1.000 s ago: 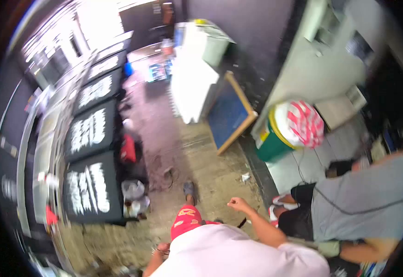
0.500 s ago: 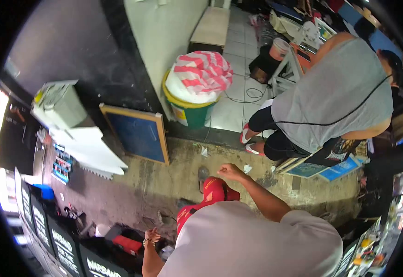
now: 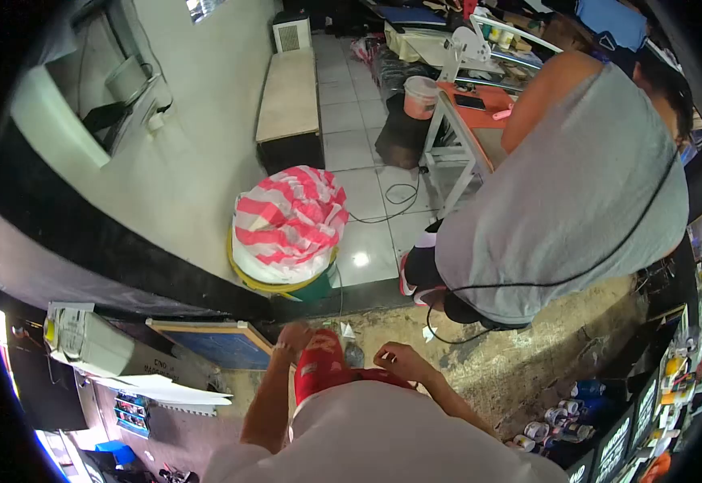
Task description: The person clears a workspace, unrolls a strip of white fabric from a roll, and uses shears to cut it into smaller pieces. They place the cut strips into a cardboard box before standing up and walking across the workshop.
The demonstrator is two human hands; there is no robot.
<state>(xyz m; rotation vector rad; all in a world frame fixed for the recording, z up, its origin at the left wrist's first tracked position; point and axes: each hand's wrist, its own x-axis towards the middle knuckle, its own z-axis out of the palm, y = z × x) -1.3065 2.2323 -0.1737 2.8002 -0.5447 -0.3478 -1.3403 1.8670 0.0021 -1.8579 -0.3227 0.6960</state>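
Observation:
My left hand [image 3: 293, 338] is beside the red shorts [image 3: 319, 369], near the blue framed board [image 3: 230, 344]; its fingers are smeared, so their pose is unclear. On the other side of the shorts, my right hand [image 3: 399, 361] hangs over the worn floor with its fingers curled in and nothing visible in it. The white shirt [image 3: 383, 431] fills the bottom of the view. Ahead stands a green bin [image 3: 317, 288] with a yellow rim, topped by a red-and-white striped bag [image 3: 291, 213].
A person in a grey top [image 3: 560, 201] bends over a white-legged table [image 3: 456, 137] at the right, a black cable trailing behind. A low bench [image 3: 289, 97] lines the wall. Ink jars [image 3: 556, 416] stand at lower right. White boards [image 3: 158, 390] lean at lower left.
The view has swung right, from the row of printed black shirts toward the tiled room. My left hand has risen beside the shorts. The bin and the person now appear nearer.

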